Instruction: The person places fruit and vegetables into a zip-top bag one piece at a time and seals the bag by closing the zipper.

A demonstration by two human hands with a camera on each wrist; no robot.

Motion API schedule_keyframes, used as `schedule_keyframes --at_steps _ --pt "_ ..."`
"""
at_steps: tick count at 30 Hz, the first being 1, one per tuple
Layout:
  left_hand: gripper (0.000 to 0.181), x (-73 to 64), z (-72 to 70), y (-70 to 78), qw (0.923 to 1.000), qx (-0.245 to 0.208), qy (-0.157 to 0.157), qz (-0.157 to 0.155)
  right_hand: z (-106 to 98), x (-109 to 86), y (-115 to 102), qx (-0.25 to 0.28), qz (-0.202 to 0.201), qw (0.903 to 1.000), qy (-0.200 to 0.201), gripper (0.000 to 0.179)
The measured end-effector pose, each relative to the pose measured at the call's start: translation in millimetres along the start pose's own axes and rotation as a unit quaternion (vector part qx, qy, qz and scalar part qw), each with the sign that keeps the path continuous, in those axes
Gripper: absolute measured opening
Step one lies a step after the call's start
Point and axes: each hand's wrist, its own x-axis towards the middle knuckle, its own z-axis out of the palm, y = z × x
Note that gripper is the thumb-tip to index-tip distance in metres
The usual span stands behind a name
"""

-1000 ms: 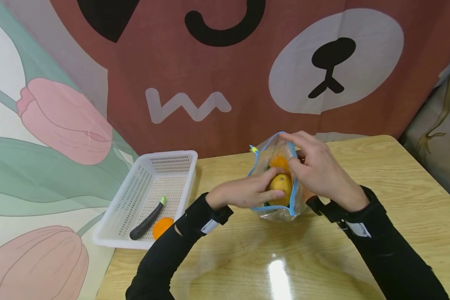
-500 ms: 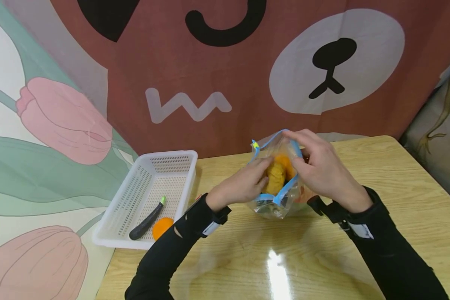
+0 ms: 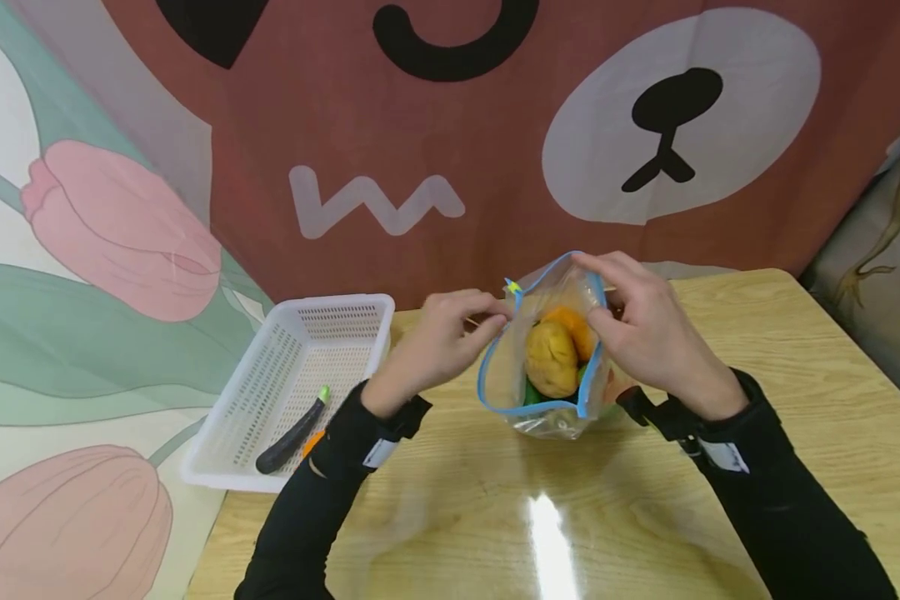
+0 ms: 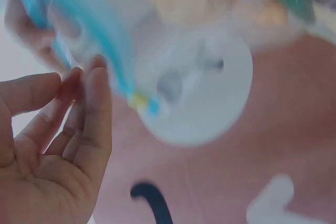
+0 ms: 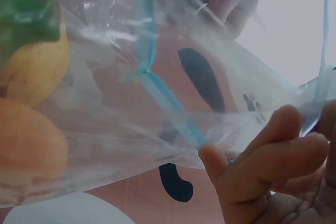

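Observation:
A clear zip bag (image 3: 547, 425) with a blue zip edge and a yellow slider stands mouth-up on the table, holding a yellow potato-like item (image 3: 551, 360), an orange fruit (image 3: 572, 327) and something green underneath. With thumb and fingers my right hand (image 3: 637, 321) pinches the bag's right rim; the right wrist view shows those fingers (image 5: 262, 161) at the blue strip. Beside the left rim is my left hand (image 3: 442, 342), its fingers loosely bent. In the left wrist view its fingers (image 4: 97, 103) lie near the blurred blue edge, with nothing visibly gripped.
A white perforated basket (image 3: 228, 400) stands at the left of the wooden table (image 3: 450, 517). Inside lie a dark eggplant (image 3: 292, 437) and an orange (image 3: 312, 442), partly hidden by the left sleeve. A printed cloth (image 3: 495, 133) hangs behind the table.
My left hand has come out of the bag's mouth to its left side, letting go of the yellow item, which rests inside. The right hand keeps its pinch on the rim.

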Motion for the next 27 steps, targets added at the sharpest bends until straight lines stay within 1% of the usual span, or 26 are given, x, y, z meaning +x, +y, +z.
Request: schedule_keyframes --at_steps 1,2,3,5,8,11,13,15,17,18,21,22,23,24,26,27 --pt "0.012 -2.2 -7.7 -3.3 0.9999 0.011 0.011 -0.002 0 0.0 0 0.001 0.001 1.0 -0.001 0.052" --pt "0.011 -4.7 -15.3 -7.3 0.9995 0.023 0.02 -0.011 0 0.1 0 0.001 0.002 1.0 -0.001 0.053" --pt "0.011 -7.6 -22.9 -12.0 0.999 0.03 0.02 -0.027 0 0.1 0 0.001 0.003 1.0 -0.003 0.053" --pt "0.011 -14.2 -36.9 -25.1 0.9966 0.045 0.013 -0.068 -1 0.2 0 0.0 0.003 1.0 -0.005 0.053" --pt "0.012 -26.2 -55.4 -50.2 0.9888 0.063 -0.011 -0.135 0 0.6 0 -0.001 0.003 1.0 -0.009 0.053" --pt "0.012 -41.1 -70.7 -79.2 0.9777 0.08 -0.035 -0.191 1 0.6 0 -0.001 0.002 0.9999 -0.01 0.054" --pt "0.013 -52.3 -79.2 -98.9 0.9705 0.085 -0.052 -0.22 1 0.4 0 -0.003 0.0 0.9999 -0.011 0.054" --pt "0.013 -62.9 -85.9 -116.3 0.96 0.096 -0.069 -0.254 1 0.3 0 -0.003 -0.001 0.9999 -0.011 0.054" --pt "0.013 -73.2 -91.2 -131.5 0.9482 0.107 -0.094 -0.284 1 0.2 0 -0.003 0.0 0.9999 -0.014 0.054" --pt "0.014 -77.8 -93.1 -138.3 0.9419 0.113 -0.108 -0.297 1 0.2 0 -0.003 0.0 0.9999 -0.015 0.054" --pt "0.015 -89.4 -97.0 -154.2 0.9192 0.143 -0.161 -0.33 1 -0.1 0 -0.002 0.003 0.9998 -0.019 0.054" --pt "0.013 -92.8 -97.6 -159.2 0.9103 0.15 -0.177 -0.343 1 -0.2 0 -0.003 0.004 0.9998 -0.02 0.054" --pt "0.012 -95.6 -98.1 -163.4 0.8985 0.151 -0.193 -0.364 1 -0.3 0 -0.003 0.005 0.9998 -0.019 0.054" --pt "0.013 -98.6 -98.2 -167.2 0.885 0.152 -0.207 -0.388 1 -0.4 0 -0.003 0.005 0.9998 -0.019 0.054" --pt "0.022 -105.3 -97.5 -175.5 0.8542 0.161 -0.236 -0.434 1 -0.5 1 -0.003 0.005 0.9998 -0.018 0.054" --pt "0.029 -108.5 -96.5 -179.4 0.8388 0.169 -0.258 -0.449 1 -0.6 1 -0.003 0.004 0.9998 -0.019 0.054"
